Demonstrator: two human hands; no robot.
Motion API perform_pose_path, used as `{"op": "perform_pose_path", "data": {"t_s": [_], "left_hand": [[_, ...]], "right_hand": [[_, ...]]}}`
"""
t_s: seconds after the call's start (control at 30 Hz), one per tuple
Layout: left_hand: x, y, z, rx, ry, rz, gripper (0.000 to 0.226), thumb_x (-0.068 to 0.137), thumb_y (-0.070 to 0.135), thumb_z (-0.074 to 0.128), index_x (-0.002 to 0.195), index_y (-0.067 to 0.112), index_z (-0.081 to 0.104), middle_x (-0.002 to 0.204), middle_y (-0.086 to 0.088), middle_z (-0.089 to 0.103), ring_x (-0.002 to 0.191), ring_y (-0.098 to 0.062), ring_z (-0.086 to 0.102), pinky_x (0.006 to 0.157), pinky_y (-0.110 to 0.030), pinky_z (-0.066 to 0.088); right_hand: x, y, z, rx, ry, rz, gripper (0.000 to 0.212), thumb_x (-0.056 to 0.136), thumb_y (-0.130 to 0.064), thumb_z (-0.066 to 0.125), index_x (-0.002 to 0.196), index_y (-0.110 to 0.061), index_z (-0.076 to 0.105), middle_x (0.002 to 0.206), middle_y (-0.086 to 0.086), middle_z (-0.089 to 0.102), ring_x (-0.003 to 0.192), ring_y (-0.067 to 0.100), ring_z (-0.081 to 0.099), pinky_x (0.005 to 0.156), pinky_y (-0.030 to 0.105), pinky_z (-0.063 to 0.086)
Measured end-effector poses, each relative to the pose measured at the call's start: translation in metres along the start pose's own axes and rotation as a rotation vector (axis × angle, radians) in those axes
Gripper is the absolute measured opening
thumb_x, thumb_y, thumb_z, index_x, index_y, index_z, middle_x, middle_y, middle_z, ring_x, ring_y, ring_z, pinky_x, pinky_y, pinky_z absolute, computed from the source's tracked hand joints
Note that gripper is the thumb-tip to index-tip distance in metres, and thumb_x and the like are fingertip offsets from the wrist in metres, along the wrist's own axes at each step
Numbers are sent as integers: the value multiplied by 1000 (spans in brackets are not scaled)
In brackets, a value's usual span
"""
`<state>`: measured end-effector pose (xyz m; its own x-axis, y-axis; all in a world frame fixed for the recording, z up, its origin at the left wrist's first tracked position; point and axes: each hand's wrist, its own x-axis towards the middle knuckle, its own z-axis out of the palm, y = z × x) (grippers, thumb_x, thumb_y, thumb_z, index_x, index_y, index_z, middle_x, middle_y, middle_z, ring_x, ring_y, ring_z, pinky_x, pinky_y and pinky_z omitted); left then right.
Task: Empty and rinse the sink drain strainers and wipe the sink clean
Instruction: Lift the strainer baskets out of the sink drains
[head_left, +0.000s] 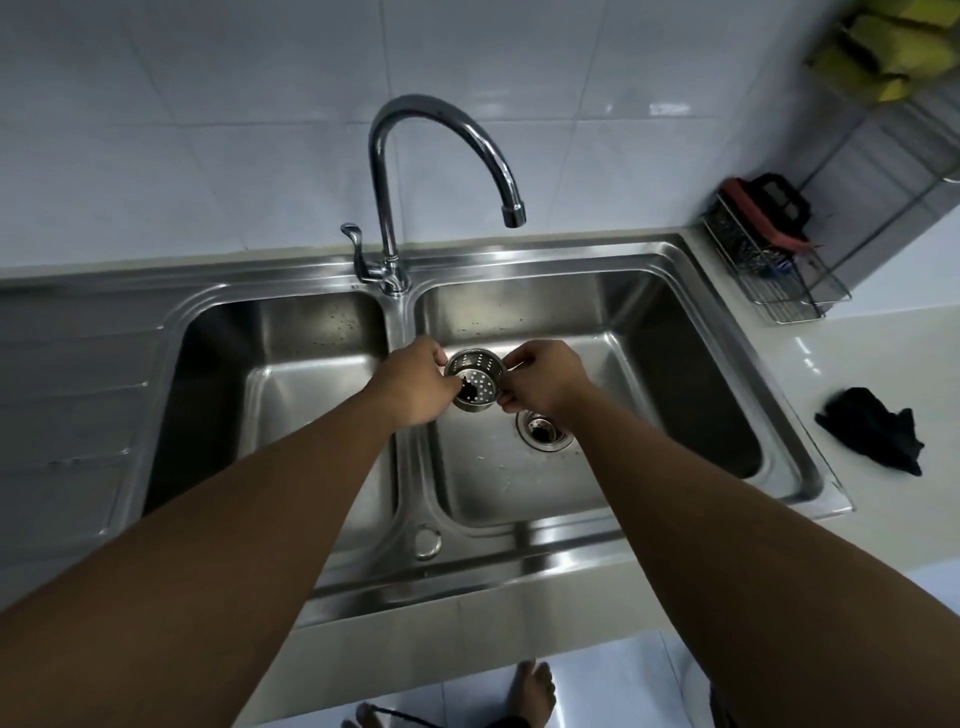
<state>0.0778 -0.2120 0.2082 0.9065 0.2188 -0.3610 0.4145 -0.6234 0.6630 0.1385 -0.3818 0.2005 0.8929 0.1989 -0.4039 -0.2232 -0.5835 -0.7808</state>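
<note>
A perforated steel drain strainer (475, 382) hangs above the right basin of the double sink (675, 291), held between both hands. My left hand (415, 382) grips its left rim, with a fingertip reaching into the basket where a dark clump sits. My right hand (540, 382) pinches its right rim. Just below, the right basin's drain (543, 428) shows partly behind my right wrist. The left basin (291, 353) lies under my left forearm, which hides its drain. No water runs from the tap (441, 156).
A black cloth (878, 434) lies crumpled on the white counter to the right. A wire rack (779, 270) with a red and black item stands in the back right corner. A ribbed drainboard (72, 415) sits left of the basins. Bare feet show on the floor below.
</note>
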Motion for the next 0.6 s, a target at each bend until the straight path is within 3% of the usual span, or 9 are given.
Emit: {"op": "perform_pose_path", "data": {"t_s": [0.1,0.27,0.5,0.6], "left_hand": [[6,8,20,25,-21,-38,27,86,26,64,109,21,51,96,-9,71,85,-24,69,74,-32,54],[21,16,52,31,-56,-96,30,85,22,65,111,18,52,100,-11,68,89,-28,70,84,-42,58],[46,9,92,112,-95,-214,37,87,17,65,121,14,51,105,-12,69,95,-27,69,83,-40,57],[56,1,108,194,-89,-252,44,86,13,67,127,12,50,115,-11,65,101,-27,66,74,-33,53]], "right_hand": [[9,19,-10,-2,-12,32,9,79,-11,76,77,-13,67,56,7,72,53,21,71,73,45,64],[26,47,-19,-41,-36,60,10,80,-9,74,74,-15,69,58,7,73,57,23,74,71,44,64],[55,84,-16,-162,-120,99,18,75,0,75,68,-16,70,65,10,75,66,27,76,73,43,64],[67,100,-9,-118,-147,163,9,83,0,68,86,-8,71,80,16,76,74,29,77,72,44,64]]}}
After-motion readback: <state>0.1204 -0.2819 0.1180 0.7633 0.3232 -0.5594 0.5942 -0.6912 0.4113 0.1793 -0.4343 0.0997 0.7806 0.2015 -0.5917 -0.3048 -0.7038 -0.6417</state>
